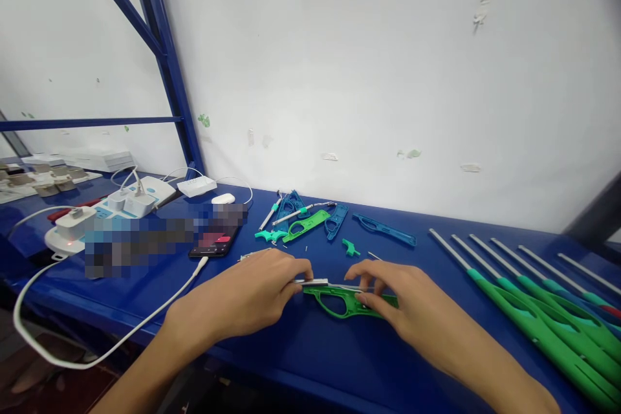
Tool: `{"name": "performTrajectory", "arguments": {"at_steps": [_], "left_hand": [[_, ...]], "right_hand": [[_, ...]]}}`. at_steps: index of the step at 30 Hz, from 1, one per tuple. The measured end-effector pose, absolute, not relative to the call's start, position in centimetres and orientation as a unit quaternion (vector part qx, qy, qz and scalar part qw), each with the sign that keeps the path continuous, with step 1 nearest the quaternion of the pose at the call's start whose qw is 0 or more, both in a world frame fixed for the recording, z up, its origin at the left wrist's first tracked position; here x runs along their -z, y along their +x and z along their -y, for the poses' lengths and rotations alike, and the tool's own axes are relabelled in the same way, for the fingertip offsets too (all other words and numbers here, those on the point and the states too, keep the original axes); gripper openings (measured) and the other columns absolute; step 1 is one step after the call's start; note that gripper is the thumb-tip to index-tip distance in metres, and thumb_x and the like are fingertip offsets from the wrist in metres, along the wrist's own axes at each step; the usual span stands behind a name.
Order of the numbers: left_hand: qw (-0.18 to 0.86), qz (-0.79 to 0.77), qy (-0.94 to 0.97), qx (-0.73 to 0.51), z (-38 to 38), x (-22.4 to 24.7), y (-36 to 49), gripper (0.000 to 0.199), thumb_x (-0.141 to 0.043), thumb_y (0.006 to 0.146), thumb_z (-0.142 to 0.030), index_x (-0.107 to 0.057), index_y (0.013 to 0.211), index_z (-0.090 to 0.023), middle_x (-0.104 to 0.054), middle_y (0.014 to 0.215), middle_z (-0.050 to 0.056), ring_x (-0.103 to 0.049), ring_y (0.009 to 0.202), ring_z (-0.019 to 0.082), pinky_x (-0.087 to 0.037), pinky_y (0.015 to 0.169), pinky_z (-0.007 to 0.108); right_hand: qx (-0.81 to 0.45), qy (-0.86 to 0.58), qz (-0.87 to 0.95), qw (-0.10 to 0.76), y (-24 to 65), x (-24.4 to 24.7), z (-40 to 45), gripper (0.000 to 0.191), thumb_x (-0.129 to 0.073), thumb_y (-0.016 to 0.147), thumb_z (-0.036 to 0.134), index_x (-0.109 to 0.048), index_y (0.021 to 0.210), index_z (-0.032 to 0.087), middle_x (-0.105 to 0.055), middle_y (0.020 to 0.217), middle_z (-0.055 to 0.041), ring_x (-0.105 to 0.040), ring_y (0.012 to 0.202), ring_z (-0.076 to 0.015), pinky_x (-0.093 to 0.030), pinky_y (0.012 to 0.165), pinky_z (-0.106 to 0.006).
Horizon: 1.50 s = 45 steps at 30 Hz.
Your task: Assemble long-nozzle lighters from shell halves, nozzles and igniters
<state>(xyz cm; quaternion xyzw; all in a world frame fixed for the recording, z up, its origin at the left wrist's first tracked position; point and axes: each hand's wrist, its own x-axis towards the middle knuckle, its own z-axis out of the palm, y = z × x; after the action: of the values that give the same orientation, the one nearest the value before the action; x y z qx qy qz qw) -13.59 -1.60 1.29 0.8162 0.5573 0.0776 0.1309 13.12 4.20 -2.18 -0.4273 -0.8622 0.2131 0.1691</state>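
Note:
Between my hands lies a green lighter handle half (352, 305) with an oval finger loop, just above or on the blue tabletop. My left hand (252, 288) pinches a silver metal tube (316, 283) at the handle's left end. The fingers of my right hand (412, 301) are closed on the handle's right part, where a thin rod or wire runs along its upper edge. My right palm hides the far right end. Behind the hands sits a small teal trigger piece (350, 248), with a thin metal pin (374, 256) to its right.
Blue handle halves (385, 230), another green half (306, 226), teal pieces (270, 235) and metal rods lie toward the wall. Several long-necked lighters (528, 310) rest at right. At left are a phone (213, 242), a white cable (116, 352) and a power strip (104, 210).

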Motion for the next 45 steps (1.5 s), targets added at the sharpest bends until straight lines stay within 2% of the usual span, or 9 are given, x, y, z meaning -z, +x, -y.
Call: {"name": "performTrajectory", "arguments": {"at_steps": [5, 10, 18, 26, 32, 36, 42, 45], "left_hand": [[0.126, -0.571, 0.808, -0.077, 1.7, -1.2, -13.7, 0.020, -0.049, 0.104, -0.026, -0.067, 0.110, -0.031, -0.071, 0.105, 0.000, -0.066, 0.100, 0.024, -0.044, 0.078, 0.033], [0.132, -0.582, 0.799, -0.072, 1.7, -1.0, -13.8, 0.017, -0.054, 0.101, -0.025, -0.068, 0.108, -0.031, -0.071, 0.105, 0.000, -0.065, 0.100, 0.024, -0.043, 0.079, 0.033], [0.124, -0.585, 0.798, -0.075, 1.4, -0.8, -14.1, 0.014, -0.057, 0.099, -0.023, -0.066, 0.106, -0.031, -0.069, 0.103, 0.000, -0.064, 0.097, 0.023, -0.041, 0.077, 0.032], [0.120, -0.592, 0.794, -0.064, 1.2, -0.8, -14.0, 0.014, -0.057, 0.099, -0.022, -0.067, 0.106, -0.030, -0.069, 0.101, 0.001, -0.064, 0.095, 0.023, -0.041, 0.073, 0.031], [0.114, -0.597, 0.792, -0.061, 1.4, -0.5, -14.6, 0.013, -0.060, 0.097, -0.019, -0.067, 0.103, -0.027, -0.070, 0.102, 0.002, -0.064, 0.093, 0.023, -0.039, 0.071, 0.031], [0.116, -0.595, 0.793, -0.066, 1.4, -0.4, -14.9, 0.016, -0.064, 0.095, -0.016, -0.067, 0.105, -0.028, -0.070, 0.106, 0.001, -0.064, 0.096, 0.022, -0.039, 0.072, 0.031], [0.126, -0.585, 0.798, -0.074, 1.4, -0.7, -14.3, 0.003, -0.066, 0.099, -0.031, -0.067, 0.100, -0.028, -0.070, 0.102, -0.001, -0.064, 0.097, 0.022, -0.040, 0.075, 0.031], [0.126, -0.573, 0.806, -0.073, 1.2, -0.6, -13.9, 0.007, -0.062, 0.102, -0.028, -0.067, 0.097, -0.027, -0.070, 0.100, -0.002, -0.064, 0.097, 0.021, -0.040, 0.077, 0.031]], "right_hand": [[-0.207, -0.423, 0.866, 0.169, 12.8, 2.4, -4.0, 0.023, -0.059, 0.101, 0.028, -0.067, 0.116, 0.042, -0.074, 0.106, 0.0053, -0.068, 0.103, -0.0216, -0.046, 0.086, -0.034], [-0.205, -0.419, 0.869, 0.163, 12.6, 2.3, -4.1, 0.019, -0.057, 0.102, 0.027, -0.068, 0.111, 0.039, -0.074, 0.101, 0.0052, -0.068, 0.097, -0.0210, -0.045, 0.080, -0.033], [-0.193, -0.412, 0.874, 0.173, 12.1, 1.8, -4.0, 0.018, -0.058, 0.102, 0.024, -0.068, 0.109, 0.037, -0.072, 0.099, 0.0053, -0.066, 0.093, -0.0188, -0.044, 0.079, -0.032], [-0.183, -0.393, 0.884, 0.174, 12.1, 1.8, -3.9, 0.015, -0.057, 0.102, 0.025, -0.069, 0.106, 0.032, -0.072, 0.099, 0.0023, -0.065, 0.089, -0.0194, -0.045, 0.079, -0.032], [-0.184, -0.374, 0.892, 0.174, 12.1, 2.1, -3.9, 0.022, -0.053, 0.103, 0.020, -0.072, 0.108, 0.030, -0.073, 0.102, -0.0013, -0.067, 0.088, -0.0197, -0.048, 0.080, -0.032], [-0.183, -0.377, 0.891, 0.175, 12.1, 2.1, -3.9, 0.020, -0.056, 0.102, 0.022, -0.072, 0.108, 0.032, -0.073, 0.102, 0.0004, -0.068, 0.089, -0.0191, -0.048, 0.081, -0.032], [-0.183, -0.379, 0.892, 0.166, 12.1, 2.0, -3.7, 0.020, -0.058, 0.100, 0.018, -0.072, 0.106, 0.033, -0.072, 0.099, 0.0022, -0.066, 0.085, -0.0173, -0.046, 0.076, -0.030], [-0.181, -0.378, 0.893, 0.166, 12.1, 2.0, -3.6, 0.020, -0.058, 0.100, 0.017, -0.071, 0.105, 0.032, -0.072, 0.099, 0.0019, -0.066, 0.085, -0.0174, -0.045, 0.075, -0.030]]}}
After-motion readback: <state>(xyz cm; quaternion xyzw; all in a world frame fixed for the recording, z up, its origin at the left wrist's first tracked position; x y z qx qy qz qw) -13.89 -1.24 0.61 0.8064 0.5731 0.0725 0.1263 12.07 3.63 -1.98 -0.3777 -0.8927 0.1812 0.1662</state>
